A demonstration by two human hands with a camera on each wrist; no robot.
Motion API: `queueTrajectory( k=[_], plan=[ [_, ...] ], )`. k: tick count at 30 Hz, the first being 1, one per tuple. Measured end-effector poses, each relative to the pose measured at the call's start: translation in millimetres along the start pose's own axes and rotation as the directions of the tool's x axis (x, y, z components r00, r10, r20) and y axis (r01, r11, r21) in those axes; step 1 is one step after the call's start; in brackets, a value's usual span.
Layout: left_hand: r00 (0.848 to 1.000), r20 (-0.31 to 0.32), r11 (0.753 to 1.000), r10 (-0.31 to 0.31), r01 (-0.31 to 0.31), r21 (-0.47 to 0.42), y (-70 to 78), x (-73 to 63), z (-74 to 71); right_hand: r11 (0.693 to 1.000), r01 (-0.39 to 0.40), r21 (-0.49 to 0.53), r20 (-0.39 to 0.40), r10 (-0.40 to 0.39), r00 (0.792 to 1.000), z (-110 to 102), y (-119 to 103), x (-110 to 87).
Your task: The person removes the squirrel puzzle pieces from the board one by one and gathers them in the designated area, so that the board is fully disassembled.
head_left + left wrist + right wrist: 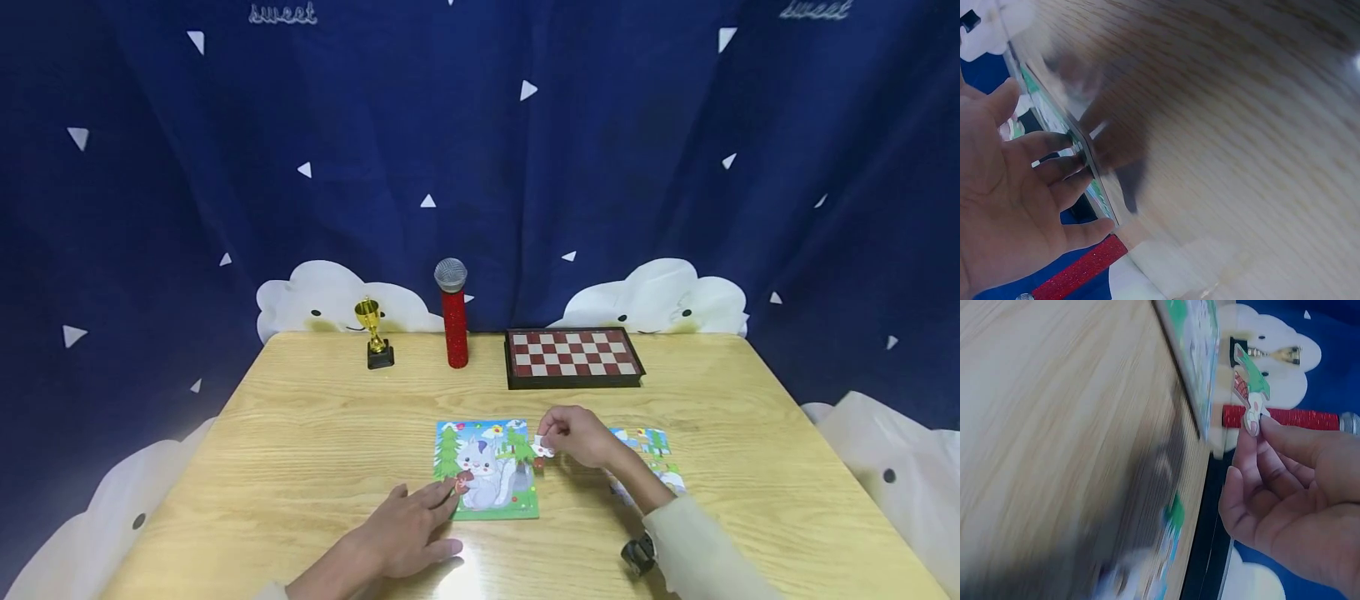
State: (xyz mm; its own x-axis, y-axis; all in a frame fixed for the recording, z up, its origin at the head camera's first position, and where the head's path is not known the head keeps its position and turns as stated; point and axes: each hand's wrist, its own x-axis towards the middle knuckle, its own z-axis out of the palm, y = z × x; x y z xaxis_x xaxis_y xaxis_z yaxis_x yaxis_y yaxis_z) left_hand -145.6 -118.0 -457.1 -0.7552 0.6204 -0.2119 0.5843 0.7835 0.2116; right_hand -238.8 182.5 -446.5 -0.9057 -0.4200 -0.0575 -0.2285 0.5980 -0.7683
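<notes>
A jigsaw puzzle board [491,475] with a squirrel picture lies near the middle of the table. My left hand [408,525] rests its outstretched fingertips on the board's left side; the left wrist view shows the fingers [1063,162] spread at the board's edge. Between thumb and fingers, my right hand [577,435] pinches a puzzle piece [1251,394], white, green and red, held above the table just off the board's right edge. More puzzle pieces [651,442] lie to the right, partly hidden under the right forearm.
Along the back of the wooden table [315,433] stand a gold trophy cup [373,329], a red microphone [455,325] and a black-framed checkered board [573,358]. Behind them hangs a dark blue curtain [375,167] with white clouds.
</notes>
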Motion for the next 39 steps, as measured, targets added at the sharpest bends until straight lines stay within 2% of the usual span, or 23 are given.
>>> queueTrajectory(
  k=[6, 16, 27, 39],
  plan=[
    [1.0, 0.005, 1.0, 0.006, -0.006, -0.003, -0.8, 1.2, 0.7, 0.999, -0.042, -0.001, 0.022, 0.042, 0.999, -16.0, 20.3, -19.4],
    [1.0, 0.0, 1.0, 0.012, -0.012, -0.026, -3.8, 1.9, 2.8, 0.995, -0.091, -0.026, 0.06, 0.092, 0.994, -23.4, 37.4, -35.4],
    [1.0, -0.005, 1.0, 0.005, -0.005, -0.008, -1.1, 3.1, -0.2, 0.979, -0.174, -0.108, 0.041, 0.179, 0.983, -26.9, 39.0, -41.0],
    [1.0, 0.009, 0.997, -0.018, 0.018, -0.075, 0.0, 6.6, -6.7, 0.976, -0.156, -0.151, -0.002, 0.158, 0.987, -25.1, 39.9, -38.3]
  ],
)
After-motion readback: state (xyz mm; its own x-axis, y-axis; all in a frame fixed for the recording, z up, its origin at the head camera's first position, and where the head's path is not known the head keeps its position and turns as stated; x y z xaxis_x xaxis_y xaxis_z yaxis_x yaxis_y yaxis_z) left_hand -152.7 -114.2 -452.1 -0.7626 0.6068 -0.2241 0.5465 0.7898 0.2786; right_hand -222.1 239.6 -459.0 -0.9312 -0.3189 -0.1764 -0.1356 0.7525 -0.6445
